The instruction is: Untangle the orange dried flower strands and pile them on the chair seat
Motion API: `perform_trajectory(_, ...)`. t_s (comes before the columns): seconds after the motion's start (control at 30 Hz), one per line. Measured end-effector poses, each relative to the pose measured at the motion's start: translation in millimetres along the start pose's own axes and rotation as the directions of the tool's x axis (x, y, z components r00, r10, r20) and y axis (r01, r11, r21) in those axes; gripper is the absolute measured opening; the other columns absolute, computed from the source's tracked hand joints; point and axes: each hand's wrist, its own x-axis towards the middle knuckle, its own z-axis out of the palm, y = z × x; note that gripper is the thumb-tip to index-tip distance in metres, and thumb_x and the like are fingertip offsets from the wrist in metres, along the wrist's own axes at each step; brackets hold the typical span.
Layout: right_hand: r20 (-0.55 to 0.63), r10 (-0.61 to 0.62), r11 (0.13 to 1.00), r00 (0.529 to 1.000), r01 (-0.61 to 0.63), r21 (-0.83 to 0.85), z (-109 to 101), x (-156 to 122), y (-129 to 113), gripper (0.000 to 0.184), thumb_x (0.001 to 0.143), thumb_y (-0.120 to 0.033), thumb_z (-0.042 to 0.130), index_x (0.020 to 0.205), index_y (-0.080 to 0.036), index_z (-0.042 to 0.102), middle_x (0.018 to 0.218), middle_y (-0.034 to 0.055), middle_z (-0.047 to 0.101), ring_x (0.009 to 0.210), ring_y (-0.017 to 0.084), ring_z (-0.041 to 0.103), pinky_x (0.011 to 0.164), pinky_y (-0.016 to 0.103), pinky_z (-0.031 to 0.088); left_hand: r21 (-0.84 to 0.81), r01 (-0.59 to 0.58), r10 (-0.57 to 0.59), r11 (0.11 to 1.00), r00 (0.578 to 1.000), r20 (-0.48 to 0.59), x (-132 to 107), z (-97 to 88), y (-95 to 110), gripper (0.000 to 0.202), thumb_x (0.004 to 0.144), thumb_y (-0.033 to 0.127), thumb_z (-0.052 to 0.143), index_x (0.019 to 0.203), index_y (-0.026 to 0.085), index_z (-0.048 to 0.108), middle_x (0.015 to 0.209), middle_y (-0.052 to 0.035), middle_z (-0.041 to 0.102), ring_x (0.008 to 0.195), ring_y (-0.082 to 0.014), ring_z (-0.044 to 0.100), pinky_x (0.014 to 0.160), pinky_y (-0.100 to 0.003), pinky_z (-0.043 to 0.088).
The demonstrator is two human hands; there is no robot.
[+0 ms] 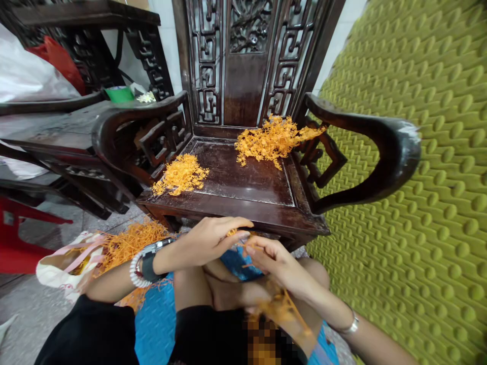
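Observation:
Over my lap, my left hand [211, 241] has its fingers curled, with a bit of orange showing at the fingertips. Close beside it, my right hand [272, 258] pinches a thin orange plastic sprig [258, 247] between thumb and fingers. The fingers partly hide what lies between the two hands. More orange sprigs [283, 301], blurred, hang below my right hand over my leg. A small pile of orange sprigs [181, 175] lies at the front left of the wooden chair seat [236, 175]. A larger heap [276, 139] sits at its back right.
A tangled orange mass [133, 243] lies beside my left arm, near a white bag [57, 274]. A red plastic stool [23, 238] stands at left. Green tape [119, 95] rests on a side table [68, 126]. Yellow-green padding [411, 203] rises at right.

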Motion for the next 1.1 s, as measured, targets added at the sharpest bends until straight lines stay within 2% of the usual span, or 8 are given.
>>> perform_trajectory(0.17,0.164,-0.067,0.87,0.984,0.138,-0.473,-11.7,-23.9,-14.5,0.026,0.097,-0.031,0.045,0.088,-0.018,0.066,0.071,0.0004,0.063,0.063,0.013,0.053,0.062,0.025,0.045,0.103,0.11,-0.131,0.989,0.966,0.222,-22.7,-9.5,11.0,0.044,0.101,0.039,0.034,0.074,0.016,0.062,0.059,0.0017,0.056,0.056,-0.0096,0.052,0.059,-0.023,0.04)
perform_trajectory(0.23,0.187,-0.087,0.733,0.979,0.19,-0.654,-10.6,-26.3,-15.2,0.023,0.095,-0.022,0.046,0.089,-0.02,0.068,0.077,0.0023,0.067,0.075,0.017,0.059,0.08,0.036,0.048,0.169,0.079,-0.118,0.982,0.964,0.238,-26.9,-3.9,13.0,0.041,0.099,0.039,0.039,0.074,0.016,0.063,0.06,0.001,0.056,0.059,-0.0109,0.053,0.06,-0.024,0.039)
perform_trajectory(0.33,0.115,-0.208,0.534,0.971,0.212,-0.819,-3.1,-17.6,-8.5,0.022,0.086,-0.009,0.048,0.087,-0.021,0.067,0.108,0.0073,0.068,0.114,0.028,0.052,0.105,0.062,0.025,0.241,-0.007,-0.03,0.97,0.988,0.152,-27.2,14.5,10.7,0.034,0.098,0.034,0.039,0.082,0.016,0.062,0.071,-0.0018,0.06,0.07,-0.0145,0.056,0.066,-0.026,0.04)
perform_trajectory(0.47,0.107,-0.248,0.741,0.963,0.26,-0.619,8.3,-2.4,9.3,0.028,0.08,-0.003,0.04,0.096,-0.016,0.059,0.1,0.0085,0.066,0.098,0.02,0.06,0.093,0.043,0.046,0.24,-0.005,-0.013,0.971,0.997,0.071,-23.7,34.0,7.8,0.03,0.098,0.029,0.038,0.084,0.015,0.061,0.08,-0.0046,0.063,0.072,-0.0161,0.057,0.067,-0.028,0.042)
perform_trajectory(0.6,0.114,-0.18,0.798,0.977,0.213,-0.564,12.3,-6.9,11.9,0.02,0.084,-0.007,0.038,0.088,-0.016,0.056,0.077,0.0027,0.062,0.071,0.015,0.058,0.067,0.027,0.047,-0.193,0.182,-0.147,0.964,0.972,0.183,-19.6,29.3,10.4,0.024,0.093,0.024,0.044,0.081,0.015,0.062,0.076,-0.0015,0.066,0.071,-0.0135,0.059,0.067,-0.025,0.045)
perform_trajectory(0.83,0.321,-0.04,0.671,0.946,0.264,-0.693,7.3,-30.5,-17.6,0.019,0.091,-0.012,0.036,0.083,-0.017,0.052,0.064,-0.0021,0.054,0.056,0.012,0.05,0.054,0.025,0.034,-0.643,0.566,-0.335,0.515,0.824,0.457,-31.5,27.5,7.4,0.021,0.085,0.026,0.054,0.083,0.016,0.071,0.083,-0.0039,0.073,0.075,-0.0143,0.066,0.07,-0.025,0.053)
perform_trajectory(1.0,0.337,-0.137,0.517,0.932,0.357,-0.778,11.3,-35.6,-24.2,0.019,0.096,-0.022,0.036,0.086,-0.016,0.051,0.078,0.0041,0.058,0.064,0.014,0.051,0.059,0.027,0.039,-0.568,0.45,-0.341,0.689,0.893,0.293,-34.8,25.4,11.7,0.044,0.097,0.035,0.036,0.074,0.017,0.07,0.069,-0.0056,0.07,0.066,-0.0152,0.065,0.059,-0.026,0.052)
perform_trajectory(1.1,0.323,-0.158,0.202,0.933,0.351,-0.914,22.2,-30.0,-15.3,0.02,0.094,-0.028,0.043,0.093,-0.014,0.056,0.087,0.0103,0.06,0.073,0.021,0.054,0.063,0.033,0.042,-0.392,0.334,-0.251,0.857,0.936,0.247,-25.5,22.9,18.8,0.065,0.102,0.039,0.015,0.072,0.017,0.068,0.055,-0.0052,0.065,0.055,-0.0149,0.062,0.05,-0.026,0.048)
